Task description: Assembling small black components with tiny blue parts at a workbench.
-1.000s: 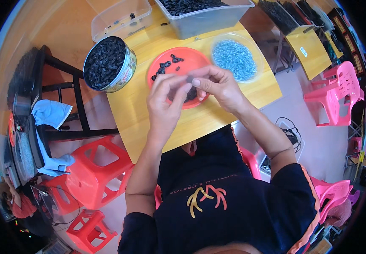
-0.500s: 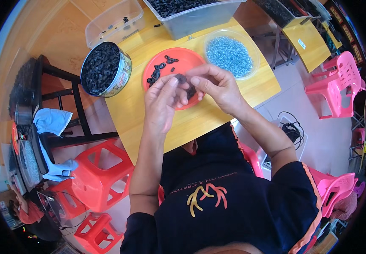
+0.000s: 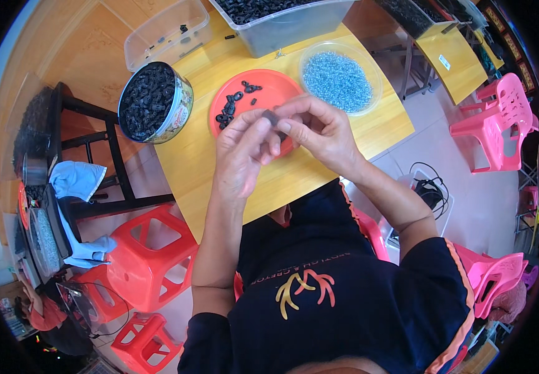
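Over the red round plate (image 3: 224, 96), my left hand (image 3: 239, 149) pinches a small black part (image 3: 271, 117) between thumb and fingertips. My right hand (image 3: 320, 134) meets it from the right, thumb and index finger closed against the part's edge. Whether the right fingertips hold a second small piece is hidden. Several loose black plastic parts (image 3: 227, 112) lie on the left side of the plate. Both hands cover the plate's lower part.
On the yellow table (image 3: 191, 181) stand a round tub of black parts (image 3: 185, 106), a large clear bin (image 3: 294, 34) and a shallow dish of bluish clear beads (image 3: 338, 81). A clear box (image 3: 170, 37) sits behind. Red stools (image 3: 148, 262) and pink chairs (image 3: 494, 131) surround it.
My right fingertips have moved slightly left and now touch the black part. The gap between my hands has closed.
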A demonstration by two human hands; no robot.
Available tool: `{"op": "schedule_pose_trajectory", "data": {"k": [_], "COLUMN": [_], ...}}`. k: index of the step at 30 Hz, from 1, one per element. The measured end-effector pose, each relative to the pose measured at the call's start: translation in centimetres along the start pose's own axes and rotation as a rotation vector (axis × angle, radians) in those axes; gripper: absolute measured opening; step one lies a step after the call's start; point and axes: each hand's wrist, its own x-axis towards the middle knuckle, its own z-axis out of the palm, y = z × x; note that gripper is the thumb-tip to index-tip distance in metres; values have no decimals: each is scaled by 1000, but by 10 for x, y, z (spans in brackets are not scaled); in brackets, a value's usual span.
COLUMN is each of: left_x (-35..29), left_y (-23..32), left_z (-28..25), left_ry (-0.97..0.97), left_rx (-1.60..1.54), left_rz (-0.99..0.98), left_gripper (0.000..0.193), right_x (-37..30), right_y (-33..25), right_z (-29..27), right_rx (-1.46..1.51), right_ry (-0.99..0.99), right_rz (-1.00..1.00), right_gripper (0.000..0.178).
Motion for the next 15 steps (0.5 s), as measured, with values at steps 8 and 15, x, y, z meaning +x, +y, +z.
{"op": "schedule_pose_trajectory", "data": {"k": [8,15], "left_x": [-4,-11], "left_y": [-6,1], "left_z": [9,9], "left_ry": [86,83], "left_rx": [377,539], "left_rz": [204,85], "left_gripper": [19,15], "right_x": [-1,8], "right_y": [3,-3], "right_z": [-3,-19], "right_rx": [-163,-675], "right_ry": [25,-161], "right_rz": [-118,-493], "right_gripper": [9,14]}}
